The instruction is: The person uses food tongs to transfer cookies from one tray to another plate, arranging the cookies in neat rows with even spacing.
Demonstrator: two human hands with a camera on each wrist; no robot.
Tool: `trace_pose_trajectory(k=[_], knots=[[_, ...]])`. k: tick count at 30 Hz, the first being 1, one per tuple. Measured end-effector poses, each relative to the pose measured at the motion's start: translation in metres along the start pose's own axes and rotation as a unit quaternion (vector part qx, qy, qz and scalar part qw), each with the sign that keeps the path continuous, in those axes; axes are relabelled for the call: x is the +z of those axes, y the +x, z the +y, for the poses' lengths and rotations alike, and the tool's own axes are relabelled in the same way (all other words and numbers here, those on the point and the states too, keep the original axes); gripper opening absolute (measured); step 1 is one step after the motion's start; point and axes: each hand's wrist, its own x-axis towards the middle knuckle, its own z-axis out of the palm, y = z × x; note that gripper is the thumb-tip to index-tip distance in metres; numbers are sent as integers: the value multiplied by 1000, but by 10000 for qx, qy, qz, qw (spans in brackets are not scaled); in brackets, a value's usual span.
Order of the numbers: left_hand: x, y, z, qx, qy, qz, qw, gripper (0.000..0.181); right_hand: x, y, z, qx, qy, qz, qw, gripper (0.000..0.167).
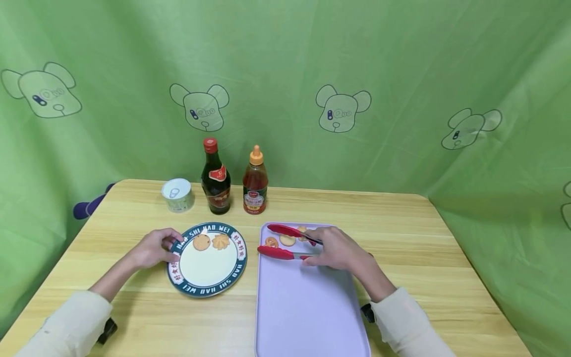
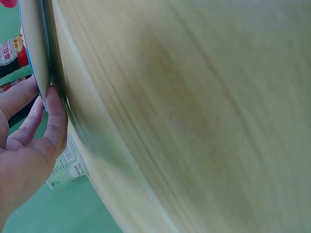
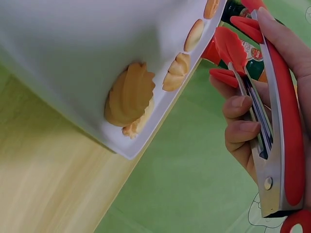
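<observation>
Two cookies appear between the spread red-headed tongs gripped by your right fingers, leftward of them; your left fingers pinch the plate.

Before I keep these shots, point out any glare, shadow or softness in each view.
Head view: mostly even light, a small bright spot near the top of the plate; left wrist view: the table looks hazy, its grain soft; right wrist view: soft grey shading crosses the tray, while the tongs look fairly crisp.
</observation>
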Motion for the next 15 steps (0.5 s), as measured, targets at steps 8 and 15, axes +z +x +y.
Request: trace_pose_trajectory(k=[8,15], knots=[[0,-1,1,-82,12,11,10000,41,-3,2,1,-48,-18,-204,9998,71],[-1,-2,2,-20,-12,13,10000,43,-6,3,5,6,-131,-331,9994,72]])
